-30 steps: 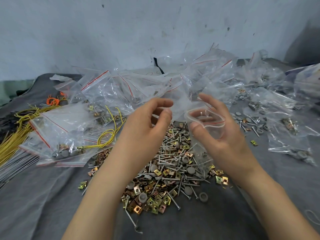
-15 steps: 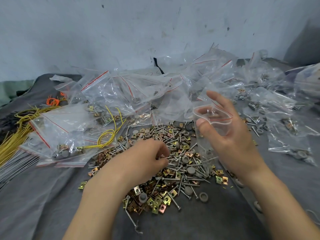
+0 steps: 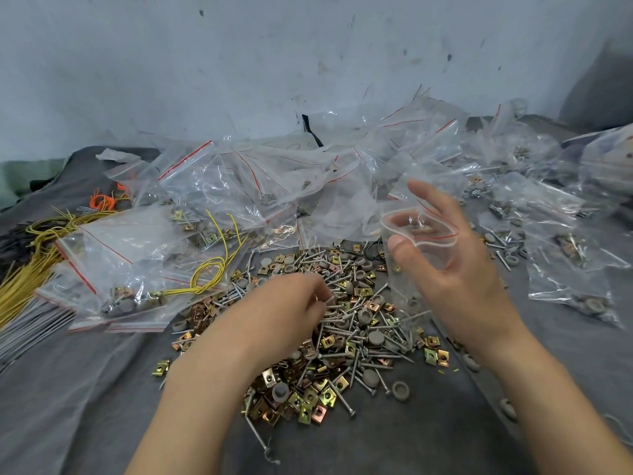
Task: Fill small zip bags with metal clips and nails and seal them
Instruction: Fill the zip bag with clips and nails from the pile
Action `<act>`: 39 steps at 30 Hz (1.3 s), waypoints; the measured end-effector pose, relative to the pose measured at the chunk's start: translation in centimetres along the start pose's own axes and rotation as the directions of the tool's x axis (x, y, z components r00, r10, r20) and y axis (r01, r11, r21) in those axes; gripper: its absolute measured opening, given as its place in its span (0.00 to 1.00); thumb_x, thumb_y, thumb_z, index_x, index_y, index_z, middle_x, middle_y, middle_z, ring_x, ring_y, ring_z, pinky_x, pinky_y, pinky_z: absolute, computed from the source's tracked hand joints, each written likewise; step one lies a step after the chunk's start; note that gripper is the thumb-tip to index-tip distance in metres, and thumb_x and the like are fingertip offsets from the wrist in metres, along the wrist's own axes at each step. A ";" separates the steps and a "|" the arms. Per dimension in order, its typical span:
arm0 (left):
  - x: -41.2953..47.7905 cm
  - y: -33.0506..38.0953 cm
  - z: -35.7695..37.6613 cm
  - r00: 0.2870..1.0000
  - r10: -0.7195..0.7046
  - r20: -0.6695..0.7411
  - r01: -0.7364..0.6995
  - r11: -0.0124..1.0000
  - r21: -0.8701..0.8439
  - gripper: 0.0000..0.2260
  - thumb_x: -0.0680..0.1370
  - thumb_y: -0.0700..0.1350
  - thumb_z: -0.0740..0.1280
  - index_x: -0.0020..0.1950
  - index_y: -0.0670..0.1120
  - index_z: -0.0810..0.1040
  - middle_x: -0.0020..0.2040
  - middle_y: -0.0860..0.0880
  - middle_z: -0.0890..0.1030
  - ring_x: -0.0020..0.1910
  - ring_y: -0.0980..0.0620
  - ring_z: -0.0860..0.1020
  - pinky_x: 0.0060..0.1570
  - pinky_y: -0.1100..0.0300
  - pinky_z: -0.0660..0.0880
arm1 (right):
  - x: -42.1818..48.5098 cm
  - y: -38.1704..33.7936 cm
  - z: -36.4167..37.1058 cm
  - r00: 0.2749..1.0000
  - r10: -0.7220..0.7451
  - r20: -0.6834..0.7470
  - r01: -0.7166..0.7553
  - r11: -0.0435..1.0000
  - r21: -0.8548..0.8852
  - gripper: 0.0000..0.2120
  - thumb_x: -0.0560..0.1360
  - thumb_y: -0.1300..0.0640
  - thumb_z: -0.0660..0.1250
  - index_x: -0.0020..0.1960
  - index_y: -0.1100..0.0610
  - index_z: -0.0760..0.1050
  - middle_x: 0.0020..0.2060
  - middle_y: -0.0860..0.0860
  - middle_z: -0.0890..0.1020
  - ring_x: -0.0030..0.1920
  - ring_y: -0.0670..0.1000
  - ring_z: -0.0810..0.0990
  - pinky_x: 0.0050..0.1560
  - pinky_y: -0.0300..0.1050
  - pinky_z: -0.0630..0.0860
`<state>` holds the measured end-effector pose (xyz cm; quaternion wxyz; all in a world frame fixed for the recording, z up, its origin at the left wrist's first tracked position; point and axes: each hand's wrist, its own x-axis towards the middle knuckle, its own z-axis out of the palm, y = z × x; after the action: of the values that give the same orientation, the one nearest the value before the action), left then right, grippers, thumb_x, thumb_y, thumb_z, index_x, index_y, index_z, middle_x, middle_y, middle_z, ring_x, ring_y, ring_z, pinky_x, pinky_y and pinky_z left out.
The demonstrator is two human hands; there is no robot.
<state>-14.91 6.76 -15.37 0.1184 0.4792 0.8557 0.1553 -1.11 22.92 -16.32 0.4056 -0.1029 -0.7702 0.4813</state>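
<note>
Head view puts us right over the work. Our right hand [image 3: 455, 275] has the zip bag [image 3: 423, 246] up above the far right edge of the loose pile [image 3: 342, 341], thumb on the near lip and fingers behind the far one, pinching the mouth into a wide oval. The red seal line is gaping, nothing closed yet.

Now to our left hand [image 3: 287, 306]: knuckles up, fingers curled into the middle of the pile, tips down among nails [image 3: 342, 402] and metal clips [image 3: 310, 401]. Whether they've actually got hold of anything, we can't tell from here. Through the clear plastic we can't say for certain what this bag carries either.

Progress? Filled bags [image 3: 113, 272] lie stacked at the left on the grey cloth [image 3: 68, 406], and more sit over at the right, showing clips and grey caps [image 3: 125, 305] inside. But a big drift of empty bags [image 3: 274, 186] waits along the wall, and the pile is heaped high. We'd judge plenty done and plenty left: this bag needs its load, then the seal pressed shut.
</note>
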 end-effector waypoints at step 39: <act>0.3 5.1 -2.0 0.876 0.111 -0.470 -0.392 0.732 -0.558 0.04 0.80 0.46 0.68 0.53 0.53 0.81 0.41 0.64 0.81 0.39 0.65 0.79 0.36 0.73 0.71 | -0.4 0.2 1.3 0.994 -0.035 0.099 0.046 0.993 -0.107 0.28 0.74 0.45 0.70 0.71 0.37 0.65 0.55 0.37 0.79 0.58 0.41 0.80 0.55 0.32 0.75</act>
<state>-11.76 9.23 -11.63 0.0711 0.4811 0.6818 0.5465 -1.83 22.02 -16.97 0.3713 -0.0858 -0.8161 0.4345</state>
